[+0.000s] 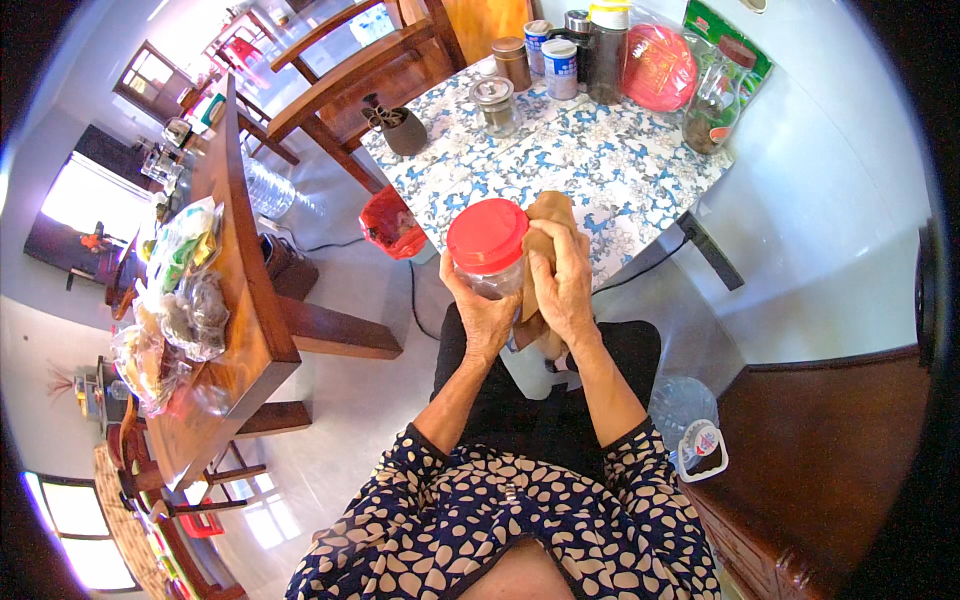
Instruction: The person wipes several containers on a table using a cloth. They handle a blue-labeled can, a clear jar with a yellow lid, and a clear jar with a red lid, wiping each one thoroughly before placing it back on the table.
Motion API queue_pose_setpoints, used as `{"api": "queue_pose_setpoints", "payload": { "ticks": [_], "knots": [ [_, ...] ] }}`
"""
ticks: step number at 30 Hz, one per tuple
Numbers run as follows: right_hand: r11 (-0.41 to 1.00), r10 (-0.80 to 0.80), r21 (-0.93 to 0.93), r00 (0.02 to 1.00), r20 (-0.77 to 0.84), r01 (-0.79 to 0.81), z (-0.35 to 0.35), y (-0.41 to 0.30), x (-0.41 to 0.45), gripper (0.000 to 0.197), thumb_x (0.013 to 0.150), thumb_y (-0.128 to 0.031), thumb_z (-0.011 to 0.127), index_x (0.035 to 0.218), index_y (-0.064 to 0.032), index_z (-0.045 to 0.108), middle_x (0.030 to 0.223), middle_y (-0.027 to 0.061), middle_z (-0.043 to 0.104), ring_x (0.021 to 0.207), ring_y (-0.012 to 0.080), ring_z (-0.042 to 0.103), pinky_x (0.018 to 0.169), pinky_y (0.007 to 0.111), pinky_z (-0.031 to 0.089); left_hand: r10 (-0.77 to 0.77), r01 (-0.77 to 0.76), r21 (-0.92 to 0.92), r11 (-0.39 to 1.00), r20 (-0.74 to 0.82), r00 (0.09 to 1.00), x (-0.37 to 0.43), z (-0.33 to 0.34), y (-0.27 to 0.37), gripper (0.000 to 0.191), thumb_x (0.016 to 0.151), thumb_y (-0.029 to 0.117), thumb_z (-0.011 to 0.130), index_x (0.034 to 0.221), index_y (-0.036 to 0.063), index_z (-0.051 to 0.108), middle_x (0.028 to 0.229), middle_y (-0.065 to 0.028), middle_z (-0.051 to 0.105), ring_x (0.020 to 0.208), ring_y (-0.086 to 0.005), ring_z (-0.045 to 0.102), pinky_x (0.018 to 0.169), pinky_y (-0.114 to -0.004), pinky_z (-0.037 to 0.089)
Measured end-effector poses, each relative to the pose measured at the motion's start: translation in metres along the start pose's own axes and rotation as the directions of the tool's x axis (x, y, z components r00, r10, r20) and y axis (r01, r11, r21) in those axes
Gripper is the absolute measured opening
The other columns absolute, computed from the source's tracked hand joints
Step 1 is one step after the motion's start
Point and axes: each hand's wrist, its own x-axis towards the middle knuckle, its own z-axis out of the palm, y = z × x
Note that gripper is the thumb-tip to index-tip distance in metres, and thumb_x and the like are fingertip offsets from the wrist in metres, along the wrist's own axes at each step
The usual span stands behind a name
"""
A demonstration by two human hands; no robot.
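A clear plastic jar (491, 283) with a red screw lid (487, 234) is held up at the near edge of a small table with a blue floral cover (555, 157). My left hand (480, 311) grips the jar's body from the left and below. Against the jar's right side, my right hand (559, 281) presses a brown cloth (550, 206), whose lower end hangs beneath the hands. The jar's contents cannot be made out.
Along the table's back stand a glass canister (495, 112), several tins and jars, and a glass bottle (712, 105). A dark pot (405, 133) sits at left. Below it hangs a red-lined bin (390, 225). A wooden table (247, 330) with plastic bags is further left; a water jug (682, 412) stands right.
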Motion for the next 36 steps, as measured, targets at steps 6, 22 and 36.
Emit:
{"api": "queue_pose_setpoints", "payload": {
  "ticks": [6, 22, 36],
  "knots": [
    [0.944, 0.227, 0.236, 0.973, 0.040, -0.230, -0.010, 0.046, 0.015, 0.025, 0.089, -0.004, 0.049, 0.113, -0.0046, 0.057, 0.107, 0.0085, 0.063, 0.102, 0.0163, 0.056, 0.092, 0.029, 0.042, -0.138, 0.147, 0.001, 0.989, 0.353, 0.926, -0.005, -0.025, -0.001, 0.103, 0.065, 0.001, 0.076, 0.142, 0.0138, 0.009, 0.136, -0.0134, 0.036, 0.124, -0.0262, 0.042, 0.094, -0.042, 0.046],
    [0.975, 0.093, 0.203, 0.996, -0.002, -0.091, -0.005, 0.036, -0.011, 0.036, 0.079, 0.003, 0.057, 0.113, -0.0070, 0.049, 0.110, 0.0123, 0.052, 0.105, 0.0319, 0.048, 0.094, 0.042, 0.038, 0.049, -0.094, 0.089, 0.992, 0.409, 0.911, 0.046, -0.013, -0.046, 0.122, 0.050, 0.027, 0.092, 0.138, 0.0017, 0.011, 0.130, -0.0148, 0.040, 0.122, -0.0252, 0.042, 0.106, -0.038, 0.032],
    [0.978, 0.128, 0.158, 0.990, 0.057, -0.136, -0.013, 0.031, -0.012, 0.029, 0.086, -0.013, 0.049, 0.114, -0.0038, 0.049, 0.113, 0.0127, 0.051, 0.111, 0.0286, 0.044, 0.101, 0.037, 0.031, -0.023, 0.027, -0.003, 1.000, 0.491, 0.871, 0.030, -0.027, -0.041, 0.095, 0.057, 0.014, 0.089, 0.131, 0.0043, 0.031, 0.122, -0.0092, 0.054, 0.111, -0.0195, 0.053, 0.099, -0.036, 0.043]
  ]
}}
